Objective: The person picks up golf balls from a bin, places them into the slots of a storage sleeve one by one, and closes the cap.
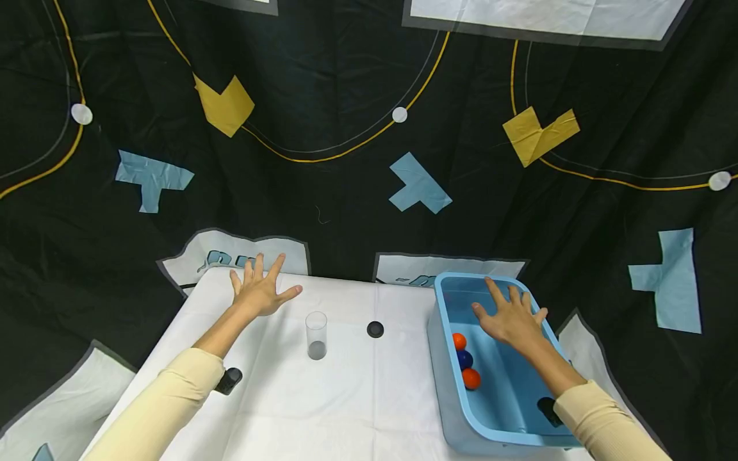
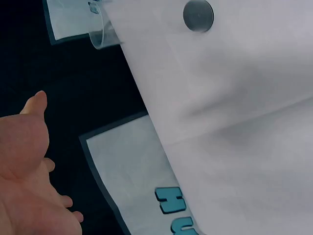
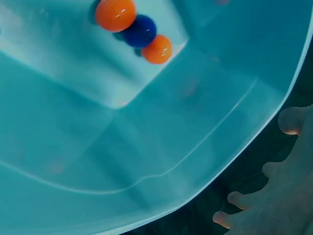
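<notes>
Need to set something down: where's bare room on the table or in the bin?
The white table is bare between clear cup and blue bin, nearer than the black disc. In the bin, the floor right of the three balls is bare. Crowded: the bin's left side, where the balls line up.

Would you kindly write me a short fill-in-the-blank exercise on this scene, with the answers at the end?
1. Exactly ____ balls lie inside the light blue tub.
2. The middle ball, between two orange ones, is dark ____.
3. The clear cup stands on the table, whose surface is coloured ____.
4. In the head view, the hand nearest the tub is the person's ____ hand.

Missing words: three; blue; white; right.
</notes>
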The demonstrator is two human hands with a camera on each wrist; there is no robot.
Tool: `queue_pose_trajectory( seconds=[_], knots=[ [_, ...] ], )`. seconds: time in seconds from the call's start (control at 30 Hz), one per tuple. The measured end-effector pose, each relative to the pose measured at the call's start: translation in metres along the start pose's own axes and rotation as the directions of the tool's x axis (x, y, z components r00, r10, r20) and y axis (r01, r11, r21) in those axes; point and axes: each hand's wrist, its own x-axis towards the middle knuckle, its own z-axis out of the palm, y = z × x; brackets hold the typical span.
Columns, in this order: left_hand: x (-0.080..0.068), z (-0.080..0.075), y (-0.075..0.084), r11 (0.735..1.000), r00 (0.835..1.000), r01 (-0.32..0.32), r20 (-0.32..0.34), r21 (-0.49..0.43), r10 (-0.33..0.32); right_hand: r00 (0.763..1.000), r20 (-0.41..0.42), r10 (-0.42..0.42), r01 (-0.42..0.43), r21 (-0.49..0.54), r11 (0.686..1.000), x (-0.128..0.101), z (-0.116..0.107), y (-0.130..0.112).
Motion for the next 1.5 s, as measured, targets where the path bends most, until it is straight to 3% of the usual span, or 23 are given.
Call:
queue_pose_trajectory(
  seconds=[0.33, 0.6, 0.83, 1.07, 1.5],
  knots=[
    [-0.007, 0.005, 0.021, 0.995, 0.994, -0.084, 0.063, -0.051, 0.087, 0.992, -0.105, -0.074, 0.081, 0.071, 0.994, -0.001, -0.001, -0.029],
    [-0.010, 0.011, 0.031, 0.973, 0.969, -0.159, 0.160, -0.169, 0.186, 0.988, -0.108, -0.108, 0.127, 0.188, 0.974, -0.001, -0.004, -0.043],
    [-0.013, 0.028, 0.027, 0.957, 0.959, -0.118, 0.221, -0.266, 0.179, 0.995, -0.035, -0.091, 0.097, 0.314, 0.944, -0.001, -0.010, -0.048],
    [-0.013, 0.049, 0.017, 0.931, 0.972, -0.051, 0.195, -0.361, 0.129, 0.998, -0.004, -0.067, 0.063, 0.409, 0.910, -0.002, -0.011, -0.048],
    [-0.013, 0.079, -0.001, 0.880, 0.985, -0.027, 0.138, -0.474, 0.105, 0.997, 0.000, -0.076, 0.066, 0.481, 0.874, -0.004, -0.007, -0.051]
  ],
)
